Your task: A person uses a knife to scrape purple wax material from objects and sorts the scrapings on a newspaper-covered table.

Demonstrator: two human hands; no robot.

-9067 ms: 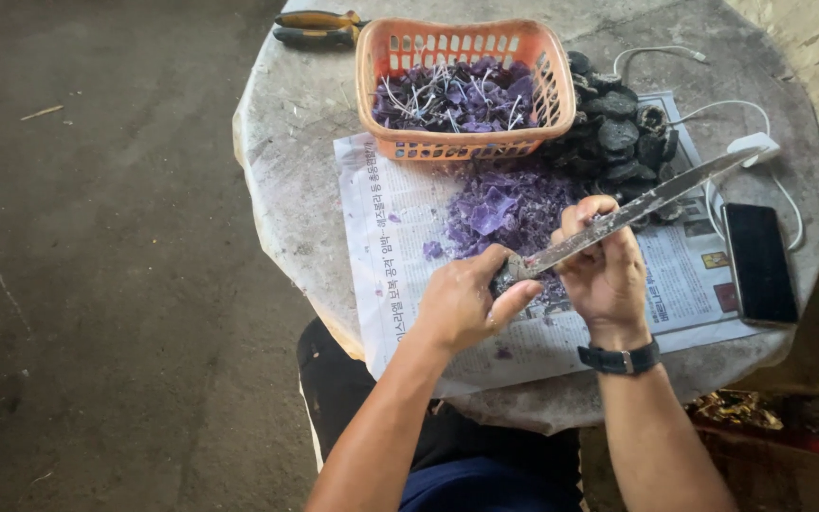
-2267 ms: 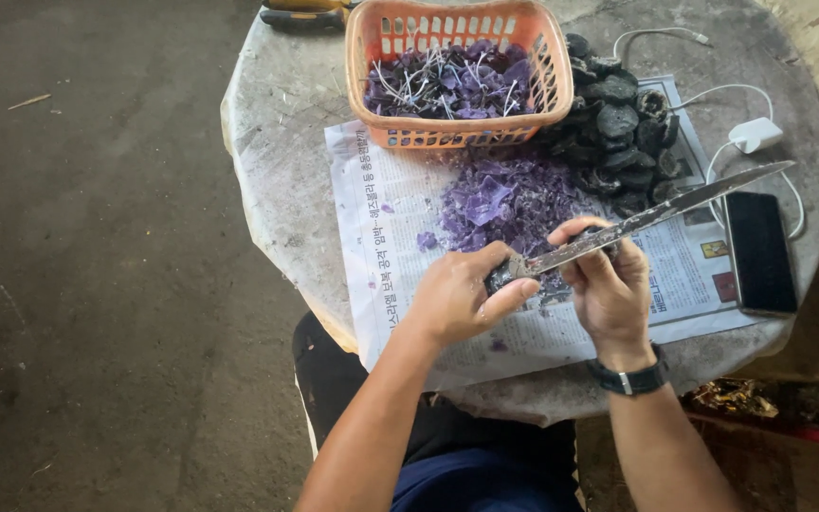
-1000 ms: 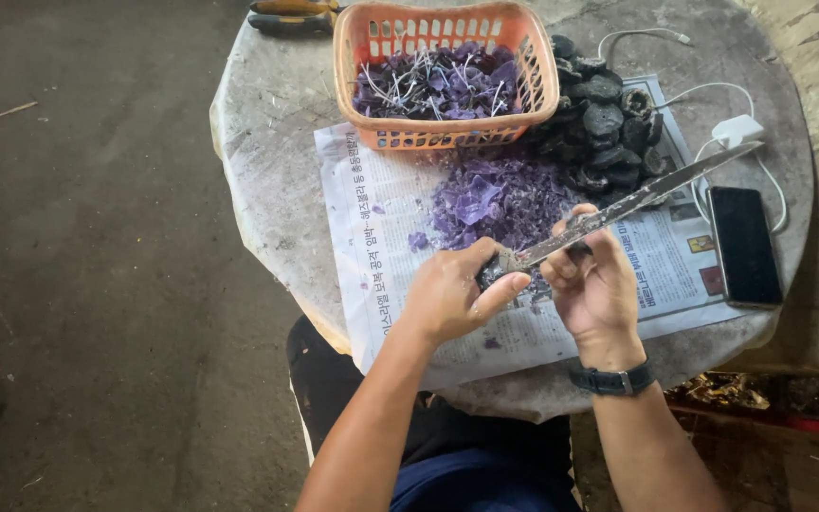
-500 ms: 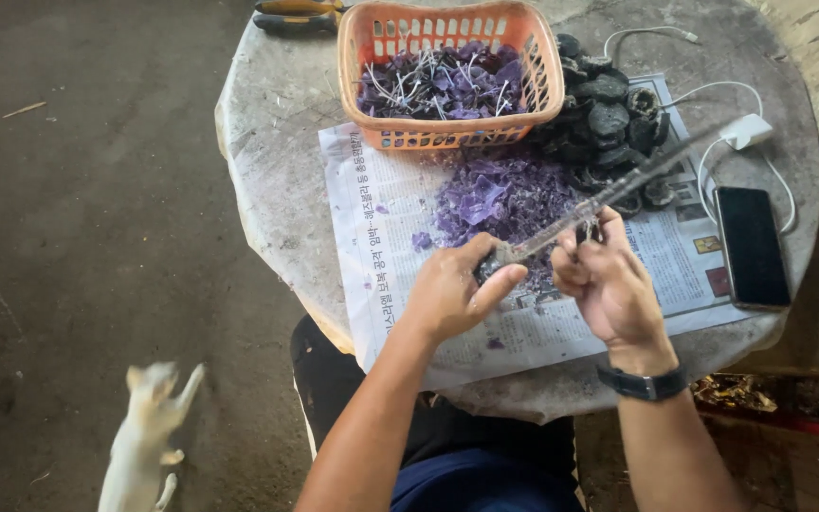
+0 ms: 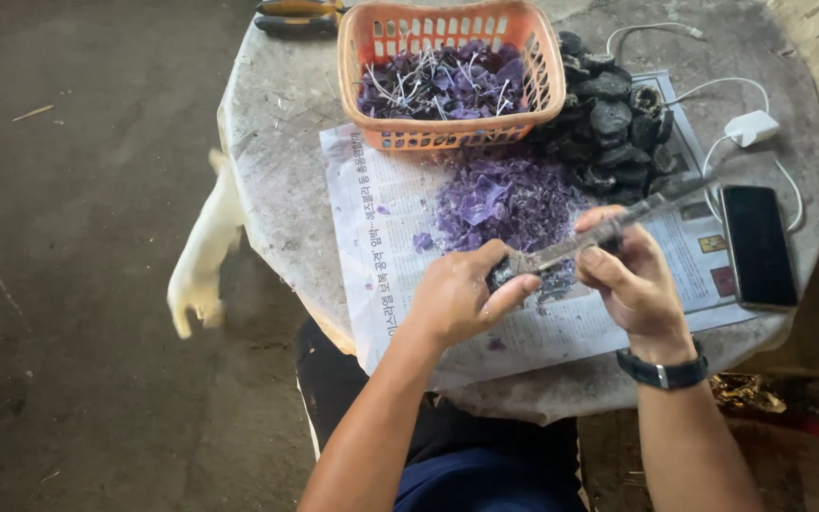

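Note:
My left hand [image 5: 462, 294] grips the dark handle of a long knife [image 5: 609, 226] whose worn blade runs up and to the right. My right hand [image 5: 629, 275] is closed on a small dark object pressed against the blade's middle; the fingers hide most of that object. Both hands hover over a newspaper [image 5: 386, 237] spread on a round stone table [image 5: 277, 123]. A heap of purple flakes [image 5: 509, 199] lies on the paper just beyond my hands.
An orange plastic basket [image 5: 367, 57] of purple bits and white wicks stands at the back. Black round lumps [image 5: 613, 123] pile to its right. A phone [image 5: 758, 246], a white charger [image 5: 749, 126] with cable, and pliers [image 5: 296, 19] lie on the table. A small white animal [image 5: 203, 251] leaps at the left edge.
The white animal has sprung from the floor at lower left up toward the table's left edge. My right hand has shifted slightly right along the blade, which now looks lower.

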